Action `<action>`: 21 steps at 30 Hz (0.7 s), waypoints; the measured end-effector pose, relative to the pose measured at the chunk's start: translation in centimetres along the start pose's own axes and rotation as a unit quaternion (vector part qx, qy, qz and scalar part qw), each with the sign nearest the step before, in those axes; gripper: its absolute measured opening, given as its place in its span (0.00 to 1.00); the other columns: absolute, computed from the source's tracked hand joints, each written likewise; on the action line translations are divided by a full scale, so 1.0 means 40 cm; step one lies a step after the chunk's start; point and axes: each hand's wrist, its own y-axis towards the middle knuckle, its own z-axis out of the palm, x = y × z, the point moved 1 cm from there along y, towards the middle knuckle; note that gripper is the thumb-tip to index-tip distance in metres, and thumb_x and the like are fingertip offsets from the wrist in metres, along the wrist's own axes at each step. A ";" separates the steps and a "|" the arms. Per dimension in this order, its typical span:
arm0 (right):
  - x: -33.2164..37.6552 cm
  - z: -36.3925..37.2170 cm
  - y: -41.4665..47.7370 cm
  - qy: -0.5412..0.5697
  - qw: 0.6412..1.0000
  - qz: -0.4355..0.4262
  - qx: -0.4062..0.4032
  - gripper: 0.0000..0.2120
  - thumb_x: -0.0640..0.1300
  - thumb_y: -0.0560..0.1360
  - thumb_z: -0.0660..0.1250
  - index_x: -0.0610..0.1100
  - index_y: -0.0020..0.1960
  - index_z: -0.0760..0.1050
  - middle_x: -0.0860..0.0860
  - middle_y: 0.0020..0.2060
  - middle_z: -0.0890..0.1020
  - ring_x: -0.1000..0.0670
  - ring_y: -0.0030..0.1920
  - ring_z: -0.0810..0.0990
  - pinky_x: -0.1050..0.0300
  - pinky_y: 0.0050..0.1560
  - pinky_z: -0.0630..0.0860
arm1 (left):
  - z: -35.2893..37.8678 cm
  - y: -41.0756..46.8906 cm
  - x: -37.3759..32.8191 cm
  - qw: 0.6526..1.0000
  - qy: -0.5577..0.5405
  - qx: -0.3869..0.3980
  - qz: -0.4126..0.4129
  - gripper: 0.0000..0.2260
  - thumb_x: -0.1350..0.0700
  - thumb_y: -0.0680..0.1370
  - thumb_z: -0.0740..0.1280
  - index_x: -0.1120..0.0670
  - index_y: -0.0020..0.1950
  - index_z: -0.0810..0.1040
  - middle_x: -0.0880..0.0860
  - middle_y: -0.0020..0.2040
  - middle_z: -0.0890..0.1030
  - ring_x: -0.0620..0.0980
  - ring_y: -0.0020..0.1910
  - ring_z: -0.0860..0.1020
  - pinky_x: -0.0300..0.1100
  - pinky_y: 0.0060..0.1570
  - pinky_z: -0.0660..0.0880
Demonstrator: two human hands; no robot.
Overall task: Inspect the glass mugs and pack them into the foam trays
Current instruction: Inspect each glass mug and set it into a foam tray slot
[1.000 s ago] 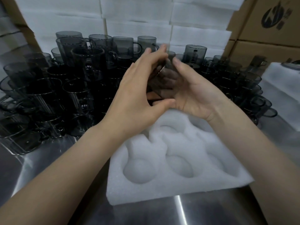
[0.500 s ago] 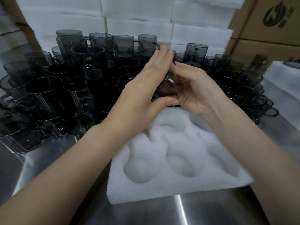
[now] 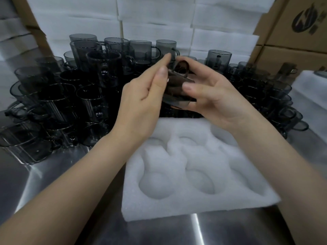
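A smoky grey glass mug [image 3: 177,87] is held tilted in the air between both hands, its handle up near the fingertips. My right hand [image 3: 210,96] cups it from the right, thumb on the glass and fingers curled behind it. My left hand [image 3: 143,99] is at its left side with fairly straight fingers touching the glass. Below them lies a white foam tray [image 3: 198,204] with several round hollows, all holding nothing. A large crowd of grey glass mugs [image 3: 74,96] stands stacked behind and to the left.
More mugs [image 3: 276,96] fill the right back. White foam sheets [image 3: 159,23] are piled against the rear. Cardboard boxes [image 3: 297,32] stand at the right. Another foam piece [image 3: 313,92] lies at the right edge. The surface is shiny steel [image 3: 203,232].
The mug has been turned between the hands, its handle now up. My left thumb has left the mug's underside and the hand has slid to its left side.
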 end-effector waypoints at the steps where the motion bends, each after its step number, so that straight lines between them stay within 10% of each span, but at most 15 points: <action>1: 0.002 -0.002 -0.001 -0.003 1.000 -0.010 0.003 0.30 0.32 0.72 0.65 0.44 0.73 0.67 0.43 0.60 0.77 0.41 0.61 0.78 0.38 0.56 0.78 | -0.001 0.002 -0.001 1.000 -0.006 -0.003 -0.014 0.20 0.51 0.80 0.59 0.56 0.71 0.72 0.50 0.66 0.77 0.41 0.66 0.74 0.43 0.68 0.69; 5: 0.005 -0.006 -0.002 0.042 0.997 -0.055 0.026 0.29 0.25 0.70 0.61 0.42 0.68 0.69 0.44 0.56 0.76 0.42 0.61 0.75 0.40 0.57 0.77 | -0.002 0.005 -0.002 0.997 -0.033 0.026 -0.065 0.21 0.52 0.74 0.68 0.55 0.66 0.76 0.50 0.59 0.81 0.44 0.53 0.82 0.46 0.58 0.77; 11: 0.015 -0.021 0.005 0.154 0.987 0.036 0.003 0.24 0.45 0.74 0.58 0.44 0.69 0.72 0.41 0.60 0.76 0.41 0.60 0.75 0.41 0.56 0.77 | -0.007 -0.003 -0.009 0.993 -0.101 0.056 -0.016 0.20 0.68 0.70 0.72 0.52 0.56 0.73 0.52 0.57 0.76 0.48 0.52 0.82 0.41 0.54 0.78; 16: 0.011 -0.014 0.003 -0.017 0.996 0.057 -0.072 0.20 0.46 0.73 0.66 0.41 0.63 0.74 0.44 0.49 0.82 0.45 0.42 0.84 0.50 0.39 0.81 | -0.017 0.002 -0.001 0.988 -0.135 0.068 -0.026 0.14 0.65 0.70 0.69 0.53 0.54 0.75 0.51 0.55 0.78 0.49 0.57 0.79 0.44 0.59 0.76; 21: 0.059 -0.014 -0.022 -0.184 0.982 0.041 -0.001 0.19 0.39 0.68 0.76 0.46 0.56 0.77 0.47 0.49 0.84 0.46 0.48 0.84 0.51 0.44 0.82 | -0.034 0.016 0.033 0.964 -0.214 -0.010 -0.158 0.08 0.55 0.80 0.60 0.51 0.49 0.79 0.51 0.53 0.82 0.51 0.57 0.80 0.51 0.63 0.75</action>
